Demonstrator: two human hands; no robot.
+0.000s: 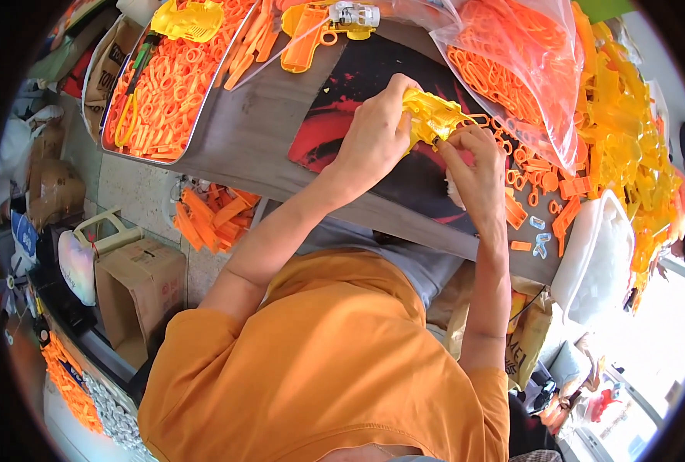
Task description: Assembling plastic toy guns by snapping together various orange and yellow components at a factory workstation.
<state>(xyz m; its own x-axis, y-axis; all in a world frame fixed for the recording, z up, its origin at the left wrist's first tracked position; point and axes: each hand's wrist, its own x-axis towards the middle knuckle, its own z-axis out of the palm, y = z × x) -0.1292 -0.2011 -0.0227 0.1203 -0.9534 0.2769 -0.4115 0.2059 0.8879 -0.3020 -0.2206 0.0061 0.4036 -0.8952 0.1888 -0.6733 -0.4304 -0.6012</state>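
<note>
Okay, looking at a gray tabletop (238, 131), then a dark mat (404, 185), then left hand (375, 127) and right hand (478, 158) with fingers clamped on a yellow shell (435, 114) over the mat. Could slip from an uneven pinch, scattering small orange pieces (549, 182).

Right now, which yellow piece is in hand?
The yellow piece over the dark mat, held by the left hand and right hand; the yellow shell in the tray and yellow heap at right lie untouched.

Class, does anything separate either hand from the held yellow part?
Nothing visible does: the left hand grips the yellow part, and the right hand meets its right edge; whether it pinches something small is unclear.
</note>
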